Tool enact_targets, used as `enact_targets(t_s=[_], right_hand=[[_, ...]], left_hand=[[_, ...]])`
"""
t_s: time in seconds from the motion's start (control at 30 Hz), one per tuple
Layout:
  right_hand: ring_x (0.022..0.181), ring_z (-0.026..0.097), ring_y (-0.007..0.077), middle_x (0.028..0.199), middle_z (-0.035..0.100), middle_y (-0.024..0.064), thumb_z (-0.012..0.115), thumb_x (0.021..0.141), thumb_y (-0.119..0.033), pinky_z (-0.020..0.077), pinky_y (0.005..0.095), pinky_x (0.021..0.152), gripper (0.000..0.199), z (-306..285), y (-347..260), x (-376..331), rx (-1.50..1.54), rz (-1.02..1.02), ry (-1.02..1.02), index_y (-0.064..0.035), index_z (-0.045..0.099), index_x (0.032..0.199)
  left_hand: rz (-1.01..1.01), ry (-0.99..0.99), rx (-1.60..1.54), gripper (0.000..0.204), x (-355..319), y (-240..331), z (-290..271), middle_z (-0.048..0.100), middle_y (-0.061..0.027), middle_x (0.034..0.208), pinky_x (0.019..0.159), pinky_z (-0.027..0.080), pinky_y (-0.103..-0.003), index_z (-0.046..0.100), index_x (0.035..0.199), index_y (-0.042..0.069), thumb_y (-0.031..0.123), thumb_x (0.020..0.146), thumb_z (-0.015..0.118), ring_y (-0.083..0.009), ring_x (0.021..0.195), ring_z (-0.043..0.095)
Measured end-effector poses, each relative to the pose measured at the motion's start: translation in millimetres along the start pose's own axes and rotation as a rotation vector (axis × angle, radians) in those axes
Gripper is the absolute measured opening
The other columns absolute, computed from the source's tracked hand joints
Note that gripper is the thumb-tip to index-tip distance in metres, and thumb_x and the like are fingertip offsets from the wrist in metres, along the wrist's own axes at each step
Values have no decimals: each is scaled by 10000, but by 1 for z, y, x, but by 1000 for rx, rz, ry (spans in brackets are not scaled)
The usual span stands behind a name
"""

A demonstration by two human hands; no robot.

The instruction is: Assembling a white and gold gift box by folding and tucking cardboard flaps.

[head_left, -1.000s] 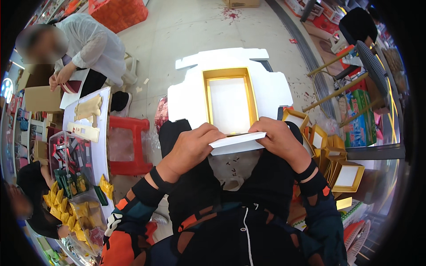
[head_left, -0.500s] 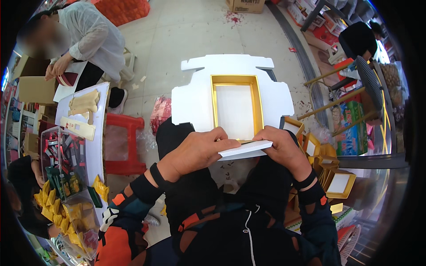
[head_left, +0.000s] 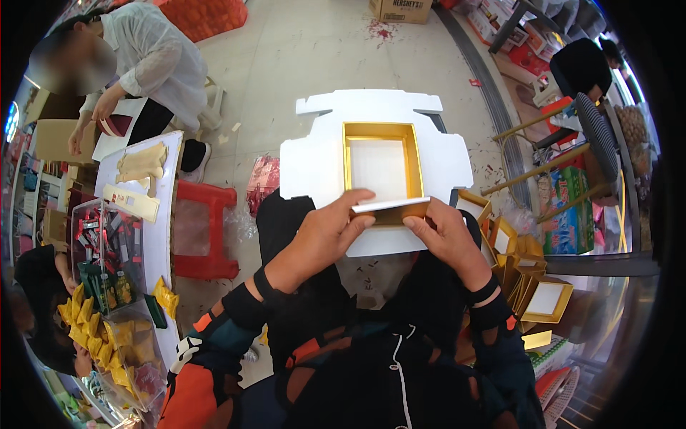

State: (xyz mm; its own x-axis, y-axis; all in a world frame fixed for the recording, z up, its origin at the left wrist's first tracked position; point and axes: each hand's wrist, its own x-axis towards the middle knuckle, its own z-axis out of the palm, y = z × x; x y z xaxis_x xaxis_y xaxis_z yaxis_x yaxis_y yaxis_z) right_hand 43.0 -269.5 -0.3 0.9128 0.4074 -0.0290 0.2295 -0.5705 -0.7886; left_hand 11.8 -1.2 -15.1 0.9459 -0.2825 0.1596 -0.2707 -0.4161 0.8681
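Observation:
A white cardboard sheet (head_left: 311, 161) with notched, tabbed edges lies across my knees. On it rests a shallow gold-walled box (head_left: 418, 161) with a white inside. At the box's near end, a white-and-gold cardboard panel (head_left: 396, 212) is tilted up, its gold face toward me; whether it joins the box cannot be made out. My left hand (head_left: 325, 232) pinches the panel's left end, thumb on the near face and fingers behind. The right end is gripped by my right hand (head_left: 454, 239), its thumb on the gold face and its fingers mostly hidden.
Gold boxes (head_left: 547, 297) are heaped at my right, near a dark-seated chair (head_left: 597, 136). A red stool (head_left: 207, 229) stands left, beside a white table (head_left: 153, 250) with a clear bin (head_left: 107, 250) and yellow packets (head_left: 82, 322). Another person (head_left: 153, 64) sits at the far left.
The panel between my hands has tipped up and away from me, so its gold face now shows. My thumbs have come round to the near side. The other person's hands have moved apart.

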Motion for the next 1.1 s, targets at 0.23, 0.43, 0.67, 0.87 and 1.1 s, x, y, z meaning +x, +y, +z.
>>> enact_targets(t_s=[0.23, 0.43, 0.67, 0.87, 1.1], right_hand=[[681, 617, 203, 774, 616, 104, 756, 988, -259, 495, 336, 659, 666, -6, -7, 2, 12, 51, -15, -64, 428, 1534], [761, 685, 316, 967, 714, 149, 761, 976, -208, 567, 377, 735, 507, -1, -20, -4, -45, -83, 93, -102, 580, 1437], [778, 698, 295, 998, 719, 116, 784, 950, -178, 552, 364, 694, 330, 7, -6, -4, -207, -302, 222, -107, 675, 1253], [817, 705, 329, 963, 700, 101, 810, 895, -188, 548, 406, 673, 326, 0, -21, -2, -342, -272, 140, -114, 681, 1184], [778, 694, 360, 876, 634, 123, 793, 904, -210, 538, 449, 640, 250, 9, -4, -1, -447, -273, 93, -100, 639, 1068]], left_hand=[[-181, 18, 136, 558, 6, 24, 1, 710, -244, 1172, 785, 604, -453, 441, 1507, 110, 162, 1014, 697, -425, 914, 745], [38, 66, 569, 330, 1, 29, 1, 612, -167, 1340, 756, 620, -415, 632, 1254, 99, 160, 950, 744, -371, 982, 743], [337, 56, 703, 271, 1, 29, -4, 646, -72, 1074, 874, 552, -419, 681, 1109, 106, 145, 864, 791, -267, 953, 674], [451, 13, 859, 158, 9, 27, -5, 604, -47, 953, 1082, 446, -469, 643, 1025, 99, 136, 900, 732, -239, 946, 637], [451, -145, 921, 66, 17, 21, -5, 571, -50, 856, 1181, 386, -550, 598, 924, 102, 102, 921, 664, -240, 930, 651]])
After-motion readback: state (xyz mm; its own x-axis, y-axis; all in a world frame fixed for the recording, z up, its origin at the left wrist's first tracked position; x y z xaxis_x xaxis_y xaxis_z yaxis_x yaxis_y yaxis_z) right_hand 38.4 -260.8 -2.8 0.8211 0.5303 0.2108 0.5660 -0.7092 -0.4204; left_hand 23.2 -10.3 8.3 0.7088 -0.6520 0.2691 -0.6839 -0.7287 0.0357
